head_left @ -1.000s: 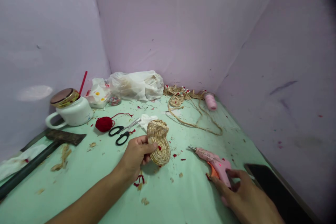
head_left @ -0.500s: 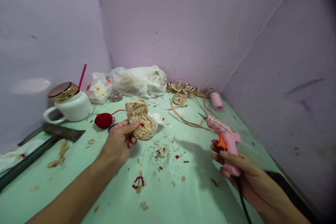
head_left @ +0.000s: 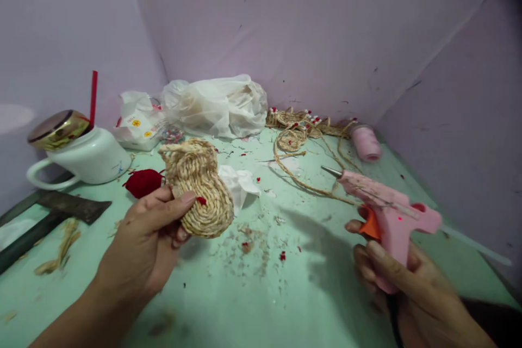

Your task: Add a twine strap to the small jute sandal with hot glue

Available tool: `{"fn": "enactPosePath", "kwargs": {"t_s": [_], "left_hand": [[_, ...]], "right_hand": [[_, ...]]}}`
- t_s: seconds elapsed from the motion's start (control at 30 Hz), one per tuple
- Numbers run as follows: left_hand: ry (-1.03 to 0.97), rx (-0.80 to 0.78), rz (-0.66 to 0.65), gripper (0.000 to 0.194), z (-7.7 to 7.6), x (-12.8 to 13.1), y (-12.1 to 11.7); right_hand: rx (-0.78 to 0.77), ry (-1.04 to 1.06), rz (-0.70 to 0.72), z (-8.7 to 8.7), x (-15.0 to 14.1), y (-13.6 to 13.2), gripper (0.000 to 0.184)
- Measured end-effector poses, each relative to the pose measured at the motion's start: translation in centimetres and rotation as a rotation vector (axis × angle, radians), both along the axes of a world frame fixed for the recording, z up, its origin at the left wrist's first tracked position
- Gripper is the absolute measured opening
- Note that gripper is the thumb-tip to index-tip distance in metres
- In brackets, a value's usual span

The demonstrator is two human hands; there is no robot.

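Note:
Pinched in my left hand [head_left: 142, 234] is a woven straw piece [head_left: 204, 196], coiled and braided, wider at both ends and narrower between. A small red bit shows on its face by my thumb. My right hand [head_left: 402, 272] is wrapped round a pink glue gun [head_left: 379, 201] with fingers at its orange trigger. The metal nozzle points up and left, apart from the straw piece. A black cord runs down from the handle, and a clear stick sticks out behind. Crumpled white paper [head_left: 240, 185] lies just behind the straw piece.
At left are a hammer [head_left: 69, 209], a white mug [head_left: 93, 157] and a red yarn ball [head_left: 142, 182]. A white plastic bag [head_left: 220, 106], braided straw pieces [head_left: 291, 117], a pink thread spool [head_left: 366, 142] and straw cord [head_left: 302, 187] lie toward the walls. Scraps dot the green tabletop [head_left: 253, 293].
The view has come closer to the table. The straw piece and glue gun look larger, the straw piece shifted left and the gun right. Both hands keep their hold.

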State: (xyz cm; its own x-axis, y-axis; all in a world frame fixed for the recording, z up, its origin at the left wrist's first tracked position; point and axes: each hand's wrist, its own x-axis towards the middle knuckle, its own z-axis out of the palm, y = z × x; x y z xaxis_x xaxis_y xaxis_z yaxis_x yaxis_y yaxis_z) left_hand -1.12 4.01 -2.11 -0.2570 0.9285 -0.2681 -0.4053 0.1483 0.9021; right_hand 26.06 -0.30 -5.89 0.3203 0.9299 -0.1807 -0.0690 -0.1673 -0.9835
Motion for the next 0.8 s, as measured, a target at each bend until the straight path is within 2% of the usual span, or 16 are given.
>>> {"fn": "enactPosePath", "kwargs": {"t_s": [0.07, 0.1, 0.17, 0.23, 0.3, 0.43, 0.67, 0.8], "left_hand": [[0.033, -0.019, -0.054, 0.020, -0.3, 0.2, -0.2], [0.041, -0.049, -0.123, 0.025, -0.5, 0.4, -0.5], [0.050, -0.139, -0.324, 0.035, -1.3, 1.1, -1.0], [0.097, -0.185, -0.538, 0.033, -2.3, 2.0, -1.5], [0.146, -0.161, -0.630, 0.032, -3.2, 2.8, -1.8], [0.219, -0.156, -0.699, 0.028, -4.1, 3.8, -1.9], [0.295, -0.161, -0.703, 0.030, -4.3, 4.0, -1.7], [0.392, -0.177, -0.665, 0.026, -4.2, 4.0, -1.6]], "right_hand": [[-0.003, -0.055, 0.012, -0.2, -0.1, 0.1, 0.028], [-0.003, -0.068, 0.027, -0.3, -0.1, 0.1, 0.029], [-0.011, -0.070, 0.069, -0.5, 0.0, 0.1, 0.029], [-0.021, -0.060, 0.101, -0.7, -0.1, 0.2, 0.029], [-0.029, -0.053, 0.110, -0.8, -0.4, 0.2, 0.032], [-0.047, -0.022, 0.135, -0.7, -1.5, 0.3, 0.041], [0.011, 0.040, 0.047, 0.2, -2.6, 0.3, 0.036], [-0.036, -0.045, -0.097, 0.1, -1.6, 0.5, 0.035]]}}
